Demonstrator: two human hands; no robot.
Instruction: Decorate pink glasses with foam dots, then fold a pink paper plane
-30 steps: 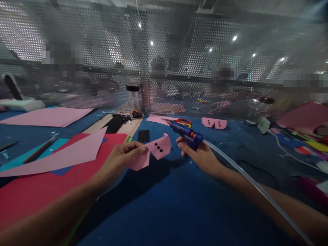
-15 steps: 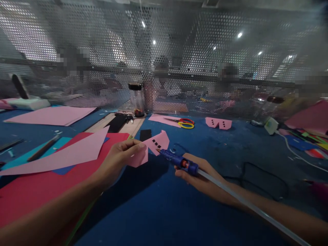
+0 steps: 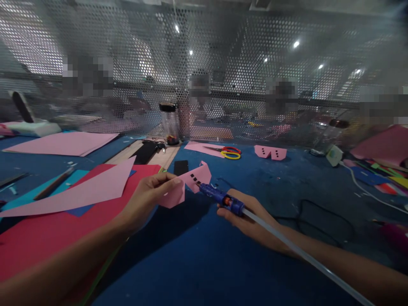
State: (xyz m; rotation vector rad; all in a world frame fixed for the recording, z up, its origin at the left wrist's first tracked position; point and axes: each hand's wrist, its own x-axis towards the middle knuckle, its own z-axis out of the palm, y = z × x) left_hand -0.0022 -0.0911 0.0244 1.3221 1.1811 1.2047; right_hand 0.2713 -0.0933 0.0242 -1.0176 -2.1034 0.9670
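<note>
Between its thumb and fingers, my left hand pinches a cut pink paper piece above the blue table. Small black squares are on its right part. My right hand is wrapped round a blue hot glue gun with a long clear glue stick running out of its back. The gun's tip is at the black squares; whether it touches the paper I cannot tell. A similar pink piece with black squares lies farther back. Behind the held piece is a small black rectangle.
Red-and-yellow scissors lie partly on pink paper. A lidded jar stands by the perforated metal screen. Coloured sheets cover the left side. A black cable loops at right, near a purple tool.
The glue gun has shifted slightly, its tip moving up and right along the black squares. My left hand still holds the pink paper, nearly unmoved. The view has turned very slightly.
</note>
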